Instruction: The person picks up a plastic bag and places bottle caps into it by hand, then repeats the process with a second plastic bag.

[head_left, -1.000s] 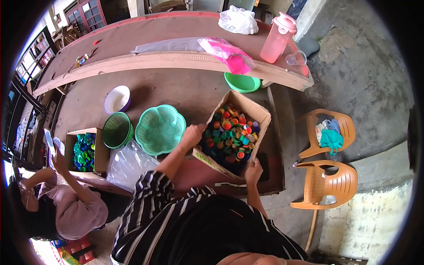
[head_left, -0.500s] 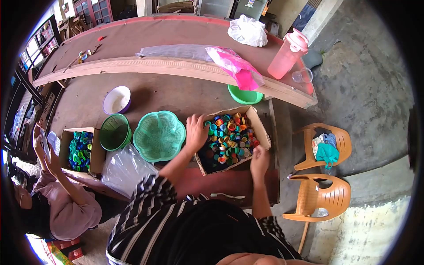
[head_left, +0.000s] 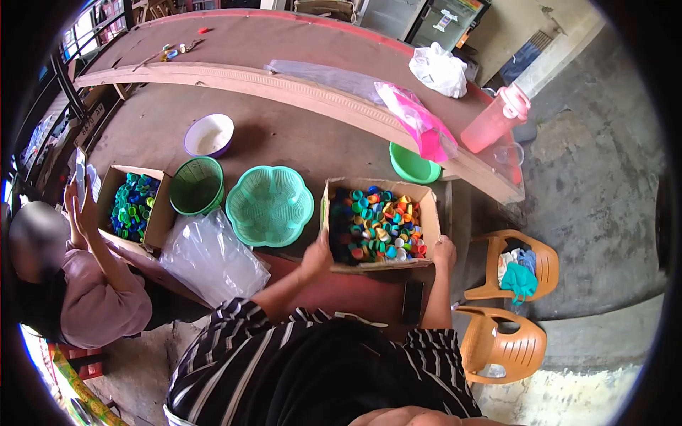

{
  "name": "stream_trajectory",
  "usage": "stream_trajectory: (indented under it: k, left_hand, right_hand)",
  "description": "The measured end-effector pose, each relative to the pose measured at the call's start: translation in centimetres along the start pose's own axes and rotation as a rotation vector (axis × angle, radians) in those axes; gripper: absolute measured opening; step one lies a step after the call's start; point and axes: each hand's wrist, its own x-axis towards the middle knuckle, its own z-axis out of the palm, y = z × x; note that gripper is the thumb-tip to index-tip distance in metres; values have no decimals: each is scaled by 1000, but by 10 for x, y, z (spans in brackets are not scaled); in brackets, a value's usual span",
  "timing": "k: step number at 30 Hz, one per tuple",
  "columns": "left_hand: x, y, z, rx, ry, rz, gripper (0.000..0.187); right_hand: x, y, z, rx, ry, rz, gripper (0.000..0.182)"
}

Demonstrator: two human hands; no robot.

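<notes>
The box [head_left: 430, 220] was set on the table [head_left: 305, 135], in front of the body, and was filled with mixed caps [head_left: 383, 221]. Its near right corner was grasped by the right hand [head_left: 445, 251], the fingers curled at the edge. Its near left corner was met by the left hand [head_left: 317, 257]; because of blur, it could not be told whether those fingers were clenched on the cardboard or merely laid against it. To the left, a scalloped basket [head_left: 270, 206], a clear bag [head_left: 213, 255], a green tub [head_left: 197, 186] and a second box [head_left: 160, 217] were placed, the last filled with blue and green caps. At the far left, a phone [head_left: 80, 170] was held up by a co-worker.
</notes>
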Motion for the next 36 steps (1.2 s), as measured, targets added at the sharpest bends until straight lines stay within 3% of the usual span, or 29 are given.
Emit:
stream_trajectory:
  k: [2,6,8,10,13,16,19,20,22,23,26,27,30,32,36]
  left_hand:
    - [40,-11,-24,65,126,148,52]
    - [84,15,-80,280,121,30,36]
    - [81,22,-85,288,394,256,33]
    - [69,28,-78,274,422,208,46]
    - [18,43,-81,233,529,142,63]
    - [-35,22,-60,137,588,100,94]
    - [-79,-25,-5,-73,483,57,101]
    - [-87,-41,12,-100,443,62,101]
    - [-106,18,-35,-491,-14,-262,91]
    - [-112,40,-54,-687,-245,-413,86]
    - [-100,-18,-4,-639,-261,-468,70]
    - [-96,-40,11,-502,-175,-368,55]
    - [-85,-37,-28,-382,-144,-409,46]
    - [-78,-21,-58,-308,-76,-386,39]
    - [-56,-22,-77,-170,17,-70,39]
  right_hand:
    - [-27,2,-19,6,-31,-16,19]
    - [-122,7,-13,136,-160,-14,26]
    - [-189,-24,-19,181,-221,-9,28]
    - [-243,-20,22,221,-304,-172,26]
    - [-260,-33,-2,408,-550,-97,22]
    - [-215,-22,-2,475,-141,-256,22]
    - [-148,-17,1,184,143,-512,43]
    - [-128,-15,14,172,73,-493,47]
    - [-94,-4,57,348,-22,-507,48]
    - [-87,-5,62,259,-120,-478,47]
    - [-74,-15,55,49,-298,-433,44]
    - [-82,-20,38,25,-295,-454,42]
    - [-108,-11,37,6,-183,-513,33]
    - [-136,-7,46,65,-111,-448,31]
    - [-167,-8,43,130,-45,-380,30]
